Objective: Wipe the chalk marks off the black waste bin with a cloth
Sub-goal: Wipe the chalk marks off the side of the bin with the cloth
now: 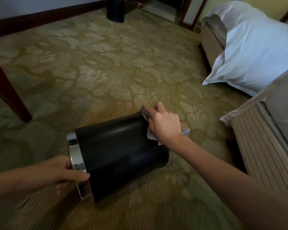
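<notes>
Green floral carpet (106, 72) is filling most of the view, and the black waste bin (120, 155) is lying tipped on its side low in the middle. Its shiny chrome rim (76, 163) is pointing toward the person's left, with the base end pointing away to the right. Can't really tell whether it's resting on the carpet or being held just off it.

The left hand (63, 171) is gripping the rim. The thumb (81, 176) is lying across the chrome on the outside and the other fingers are curling in behind it, mostly hidden.

The right hand (165, 125) is reaching over the far end of the bin, its fingers (154, 112) bunched together and clamping a greyish cloth (145, 113) against the top edge near the base. One bit of the cloth is sticking out past the fingertips and more is hanging below the wrist.

Off to the right a bed (256, 47) with white bedding is sitting well apart from the bin. A dark wooden leg (8, 92) is standing at the left, and a second black bin (115, 10) is standing upright by the far wall.
</notes>
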Tool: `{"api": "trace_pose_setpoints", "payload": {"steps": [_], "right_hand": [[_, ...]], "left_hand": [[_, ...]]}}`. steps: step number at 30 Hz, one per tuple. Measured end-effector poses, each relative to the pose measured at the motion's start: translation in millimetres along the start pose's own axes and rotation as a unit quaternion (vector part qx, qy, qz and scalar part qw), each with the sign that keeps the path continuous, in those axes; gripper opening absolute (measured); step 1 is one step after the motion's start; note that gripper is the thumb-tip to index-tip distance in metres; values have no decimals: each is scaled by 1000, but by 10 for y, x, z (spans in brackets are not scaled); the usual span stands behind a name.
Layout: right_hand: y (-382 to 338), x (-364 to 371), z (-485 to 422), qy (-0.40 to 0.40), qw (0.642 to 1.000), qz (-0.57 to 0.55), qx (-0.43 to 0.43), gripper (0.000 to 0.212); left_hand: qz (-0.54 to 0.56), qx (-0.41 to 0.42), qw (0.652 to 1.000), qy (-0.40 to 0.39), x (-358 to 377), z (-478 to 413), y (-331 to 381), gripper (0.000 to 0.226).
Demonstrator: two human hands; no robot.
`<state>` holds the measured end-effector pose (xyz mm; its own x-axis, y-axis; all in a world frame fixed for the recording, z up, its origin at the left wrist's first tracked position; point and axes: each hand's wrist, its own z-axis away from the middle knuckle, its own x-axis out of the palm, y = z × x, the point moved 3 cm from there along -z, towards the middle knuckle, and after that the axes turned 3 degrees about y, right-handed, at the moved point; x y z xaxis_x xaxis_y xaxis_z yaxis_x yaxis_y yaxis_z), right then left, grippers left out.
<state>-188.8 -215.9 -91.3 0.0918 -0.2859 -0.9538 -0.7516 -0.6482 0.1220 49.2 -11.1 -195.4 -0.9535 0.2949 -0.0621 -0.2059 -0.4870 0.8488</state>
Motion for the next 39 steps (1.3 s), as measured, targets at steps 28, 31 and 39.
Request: {"api": "trace_pose_setpoints", "payload": {"steps": [28,31,39], "right_hand": [[-26,356,-455,130,987,-90,33,25],[-37,389,-569,132,986,-91,41,21],[-79,363,-595,116,991,-66,24,29]], "left_hand": [[330,35,857,395,-1075,-549,658,41],[207,67,891,398,-752,-394,511,47],[140,93,900,403,-826,-413,396,46]]}}
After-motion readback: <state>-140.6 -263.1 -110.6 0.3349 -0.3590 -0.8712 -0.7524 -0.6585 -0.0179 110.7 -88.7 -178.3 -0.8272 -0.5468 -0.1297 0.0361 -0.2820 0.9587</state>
